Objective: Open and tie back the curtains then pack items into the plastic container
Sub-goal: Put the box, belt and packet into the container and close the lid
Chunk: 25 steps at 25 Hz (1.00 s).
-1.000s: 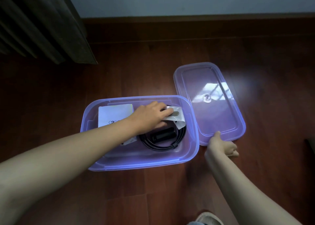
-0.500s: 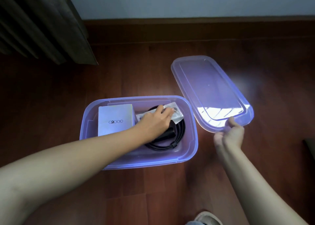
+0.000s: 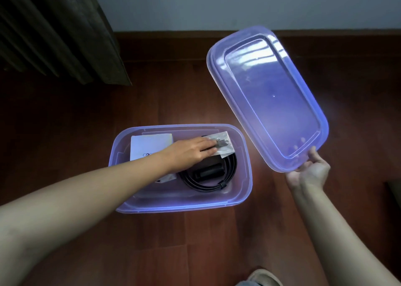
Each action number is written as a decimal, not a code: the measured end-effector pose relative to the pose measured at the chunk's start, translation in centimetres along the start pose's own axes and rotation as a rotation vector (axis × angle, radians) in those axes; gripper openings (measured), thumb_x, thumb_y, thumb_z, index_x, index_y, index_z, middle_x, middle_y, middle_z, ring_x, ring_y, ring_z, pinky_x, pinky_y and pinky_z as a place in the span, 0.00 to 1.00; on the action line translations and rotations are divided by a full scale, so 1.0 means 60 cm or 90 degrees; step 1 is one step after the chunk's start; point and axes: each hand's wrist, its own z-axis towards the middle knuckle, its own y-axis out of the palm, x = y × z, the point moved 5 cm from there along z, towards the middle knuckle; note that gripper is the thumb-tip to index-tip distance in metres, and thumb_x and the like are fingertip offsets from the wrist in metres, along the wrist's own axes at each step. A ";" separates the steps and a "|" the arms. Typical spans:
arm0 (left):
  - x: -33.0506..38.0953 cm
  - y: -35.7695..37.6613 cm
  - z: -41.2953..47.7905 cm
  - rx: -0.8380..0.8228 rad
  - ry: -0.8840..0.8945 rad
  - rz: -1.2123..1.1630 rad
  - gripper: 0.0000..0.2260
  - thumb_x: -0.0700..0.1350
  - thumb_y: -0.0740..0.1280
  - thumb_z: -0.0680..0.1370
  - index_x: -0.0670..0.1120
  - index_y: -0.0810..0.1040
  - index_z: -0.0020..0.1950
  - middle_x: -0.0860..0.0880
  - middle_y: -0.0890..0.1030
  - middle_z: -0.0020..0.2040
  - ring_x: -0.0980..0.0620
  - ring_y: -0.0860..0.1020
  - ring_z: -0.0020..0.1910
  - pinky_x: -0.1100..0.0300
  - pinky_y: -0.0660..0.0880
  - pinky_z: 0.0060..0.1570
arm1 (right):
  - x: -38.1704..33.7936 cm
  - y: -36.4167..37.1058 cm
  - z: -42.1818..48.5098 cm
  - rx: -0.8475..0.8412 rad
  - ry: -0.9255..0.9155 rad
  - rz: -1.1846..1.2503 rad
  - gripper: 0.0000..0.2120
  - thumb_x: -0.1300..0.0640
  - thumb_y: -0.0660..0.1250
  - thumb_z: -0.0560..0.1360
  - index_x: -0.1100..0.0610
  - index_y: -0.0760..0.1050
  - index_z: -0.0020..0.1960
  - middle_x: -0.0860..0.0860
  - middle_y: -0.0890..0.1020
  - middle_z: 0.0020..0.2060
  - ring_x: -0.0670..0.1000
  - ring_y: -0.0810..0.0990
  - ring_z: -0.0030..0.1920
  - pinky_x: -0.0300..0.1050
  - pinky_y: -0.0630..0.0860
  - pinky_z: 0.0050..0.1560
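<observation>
right hand [image 3: 309,173] holds lid [image 3: 267,94]; left hand [image 3: 191,153] presses packet [image 3: 223,145].

1. The white box [image 3: 149,145] in the plastic container [image 3: 245,168] bears a dark printed logo at its near edge, partly hidden by the forearm and not legible.
2. No other text can be read.

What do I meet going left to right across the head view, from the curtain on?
Dark curtain → white box in the container → left hand → small clear packet → lid → right hand holding its lower edge.
</observation>
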 end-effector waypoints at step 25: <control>-0.085 -0.129 -0.203 0.442 -0.749 -0.732 0.27 0.40 0.69 0.75 0.47 0.65 0.72 0.50 0.74 0.66 0.52 0.75 0.63 0.55 0.73 0.61 | 0.041 0.079 -0.059 -0.245 -0.058 -0.478 0.09 0.58 0.60 0.78 0.52 0.79 0.50 0.44 0.82 0.37 0.45 0.79 0.37 0.34 0.77 0.36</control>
